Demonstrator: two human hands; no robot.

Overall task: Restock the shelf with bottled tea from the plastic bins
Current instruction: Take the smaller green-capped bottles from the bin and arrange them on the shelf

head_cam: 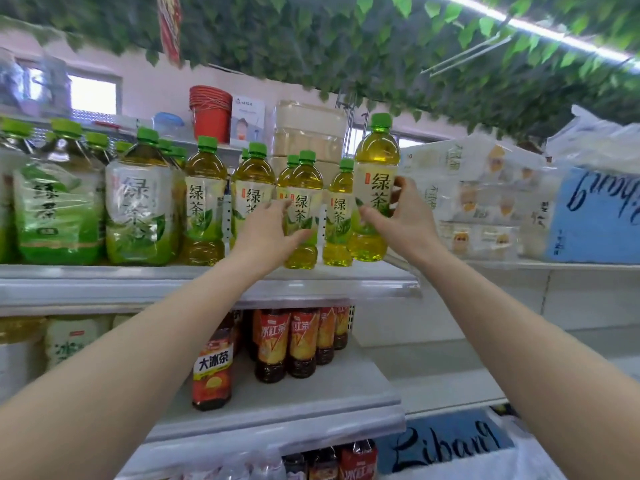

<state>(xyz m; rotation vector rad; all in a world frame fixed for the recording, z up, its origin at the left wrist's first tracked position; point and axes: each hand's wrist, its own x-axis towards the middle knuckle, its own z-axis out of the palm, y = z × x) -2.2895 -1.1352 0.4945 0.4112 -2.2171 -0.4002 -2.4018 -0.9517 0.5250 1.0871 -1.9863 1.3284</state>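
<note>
My right hand (398, 220) grips a green tea bottle (375, 161) with a green cap and holds it upright just above the right end of the upper shelf (173, 282). My left hand (268, 233) reaches with spread fingers against another green tea bottle (304, 188) standing on that shelf; it touches the bottle without closing around it. More green tea bottles (204, 188) stand in a row to the left, beside large green tea jugs (138, 209). No plastic bin is in view.
Red iced tea bottles (301, 341) stand on the lower shelf (277, 400). Packs of tissue (481, 202) and a blue package (599, 216) fill the shelf to the right. Red buckets (209, 112) and artificial leaves (346, 39) are above.
</note>
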